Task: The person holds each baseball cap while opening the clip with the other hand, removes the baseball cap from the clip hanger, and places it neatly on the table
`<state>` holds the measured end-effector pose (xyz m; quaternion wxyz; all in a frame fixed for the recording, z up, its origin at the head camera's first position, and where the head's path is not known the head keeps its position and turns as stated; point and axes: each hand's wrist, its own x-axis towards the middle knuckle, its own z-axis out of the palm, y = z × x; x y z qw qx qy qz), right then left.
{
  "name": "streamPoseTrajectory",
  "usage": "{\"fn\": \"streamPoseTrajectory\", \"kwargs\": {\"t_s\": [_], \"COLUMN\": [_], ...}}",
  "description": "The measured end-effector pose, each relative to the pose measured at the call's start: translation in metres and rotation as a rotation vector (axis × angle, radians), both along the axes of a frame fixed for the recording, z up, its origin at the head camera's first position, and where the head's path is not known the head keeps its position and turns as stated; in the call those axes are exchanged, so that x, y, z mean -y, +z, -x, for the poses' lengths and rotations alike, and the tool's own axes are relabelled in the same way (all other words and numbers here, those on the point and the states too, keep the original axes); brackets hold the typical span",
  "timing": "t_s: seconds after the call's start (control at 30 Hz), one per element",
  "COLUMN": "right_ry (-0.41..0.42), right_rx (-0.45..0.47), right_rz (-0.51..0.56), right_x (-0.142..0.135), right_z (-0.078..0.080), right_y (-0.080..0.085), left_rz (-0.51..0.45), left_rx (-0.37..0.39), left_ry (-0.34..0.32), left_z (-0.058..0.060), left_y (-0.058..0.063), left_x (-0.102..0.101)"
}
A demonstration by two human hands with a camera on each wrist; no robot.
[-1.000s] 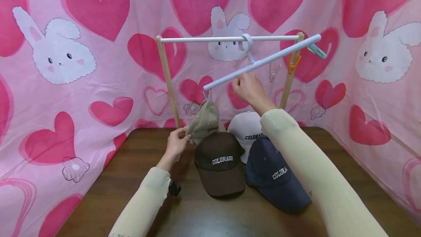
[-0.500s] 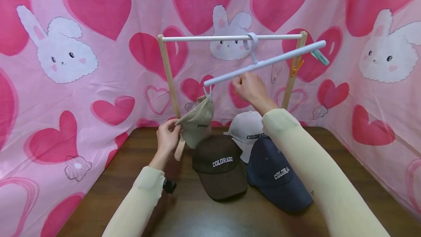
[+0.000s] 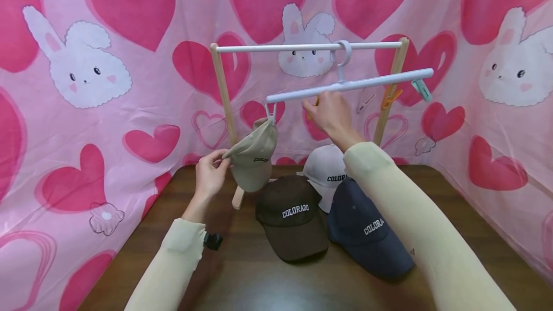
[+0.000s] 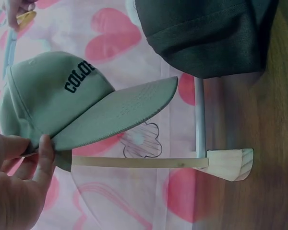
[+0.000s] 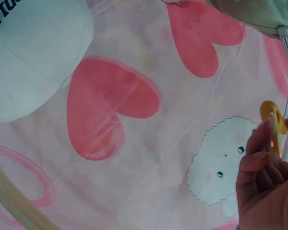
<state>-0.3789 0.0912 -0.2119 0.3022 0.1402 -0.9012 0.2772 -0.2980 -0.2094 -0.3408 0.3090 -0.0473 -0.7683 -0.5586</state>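
A beige cap [image 3: 255, 157] with dark lettering hangs from a whitish clip [image 3: 270, 113] at the left end of a pale hanger [image 3: 376, 81]. My left hand [image 3: 210, 175] pinches the cap's edge between thumb and fingers, as the left wrist view also shows. Just under the hanger's middle, my right hand [image 3: 331, 113] pinches a yellow clip [image 5: 273, 124], mostly covered by the fingers in the head view. The hanger hooks over a white rail [image 3: 276, 49] and tilts slightly, its left end lower.
A brown cap [image 3: 294, 220], a navy cap [image 3: 367, 234] and a white cap [image 3: 325, 167] sit on the wooden table [image 3: 259, 287]. Along the hanger's right half dangle pink, orange and teal [image 3: 421, 89] clips. Wooden posts [image 3: 222, 90] carry the rail.
The left hand has drawn the beige cap leftward and slightly up. The hanger has swung closer to level, its left end rising and right end dropping, and its hook sits a little farther right.
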Motion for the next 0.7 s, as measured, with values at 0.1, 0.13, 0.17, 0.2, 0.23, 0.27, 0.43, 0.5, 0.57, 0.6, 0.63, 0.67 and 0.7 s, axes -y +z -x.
{"fn": "streamPoseTrajectory", "kwargs": {"t_s": [0.1, 0.13, 0.17, 0.2, 0.23, 0.27, 0.43, 0.5, 0.57, 0.6, 0.63, 0.67, 0.7], "right_ry": [-0.042, -0.052, -0.053, -0.049, -0.032, -0.007, 0.168, 0.218, 0.263, 0.282, 0.296, 0.308, 0.316], "right_rx": [-0.011, -0.011, -0.01, -0.005, 0.008, 0.025, 0.144, 0.155, 0.142, 0.131, 0.114, 0.1, 0.082], "right_rz": [-0.051, -0.067, -0.085, -0.102, -0.106, -0.105, -0.013, 0.002, 0.0, -0.001, -0.006, -0.009, -0.01], "right_x": [0.003, 0.004, 0.006, 0.007, 0.009, 0.012, 0.023, 0.028, 0.035, 0.039, 0.042, 0.046, 0.05], "right_z": [-0.003, -0.004, -0.006, -0.008, -0.009, -0.011, -0.019, -0.02, -0.02, -0.02, -0.019, -0.018, -0.016], "right_y": [0.003, 0.003, 0.004, 0.004, 0.004, 0.004, 0.005, 0.005, 0.004, 0.004, 0.004, 0.003, 0.003], "left_rz": [-0.011, -0.016, -0.024, -0.03, -0.036, -0.042, -0.071, -0.079, -0.087, -0.09, -0.093, -0.095, -0.095], "left_rx": [-0.006, -0.009, -0.012, -0.015, -0.018, -0.021, -0.03, -0.032, -0.034, -0.034, -0.035, -0.036, -0.039], "left_ry": [0.0, 0.0, -0.003, -0.005, -0.007, -0.01, -0.028, -0.035, -0.041, -0.043, -0.044, -0.044, -0.044], "left_z": [0.0, 0.0, -0.001, -0.001, -0.001, -0.002, -0.003, -0.003, -0.003, -0.003, -0.003, -0.004, -0.004], "left_y": [0.001, 0.002, 0.002, 0.003, 0.003, 0.003, 0.006, 0.006, 0.007, 0.007, 0.007, 0.007, 0.007], "left_x": [0.0, 0.0, 0.0, 0.0, 0.0, 0.0, 0.0, 0.0, -0.001, -0.001, -0.001, -0.001, -0.001]}}
